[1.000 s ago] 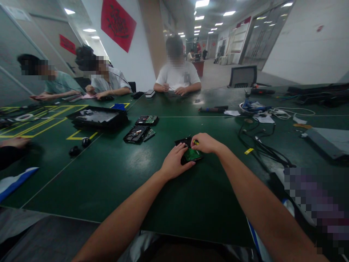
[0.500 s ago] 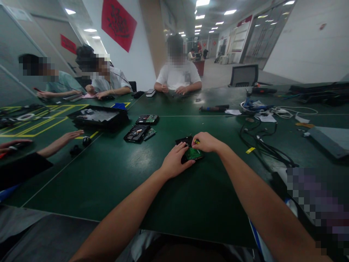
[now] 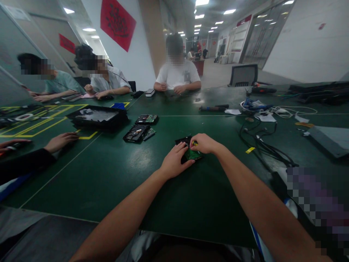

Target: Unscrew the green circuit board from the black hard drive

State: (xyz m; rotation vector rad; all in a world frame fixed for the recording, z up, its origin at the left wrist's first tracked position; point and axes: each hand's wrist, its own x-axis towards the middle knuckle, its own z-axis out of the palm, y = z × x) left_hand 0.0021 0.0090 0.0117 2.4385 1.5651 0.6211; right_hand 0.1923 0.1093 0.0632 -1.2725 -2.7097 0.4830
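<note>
A black hard drive (image 3: 192, 154) with a green circuit board facing up lies flat on the green table. My left hand (image 3: 174, 158) holds it from the left, its fingers over the far left edge and its thumb along the near edge. Above the board, my right hand (image 3: 204, 143) is closed around a small screwdriver (image 3: 194, 143). Only a yellow and black bit of its handle shows between the fingers; its tip is hidden. To the left lie another hard drive (image 3: 147, 119), an opened black drive case (image 3: 134, 134) and a loose circuit board (image 3: 149, 134).
A black tray (image 3: 99, 124) stands at the left beyond the drive parts. At the far left is a co-worker's hand (image 3: 62, 141). Black cables (image 3: 265, 145) and a grey metal box (image 3: 331, 140) lie at the right. Across the table sits a person (image 3: 178, 74).
My right hand has shifted slightly left over the board; my left hand stays put. The co-worker's hand has drawn back left, and two small black objects near it are no longer visible.
</note>
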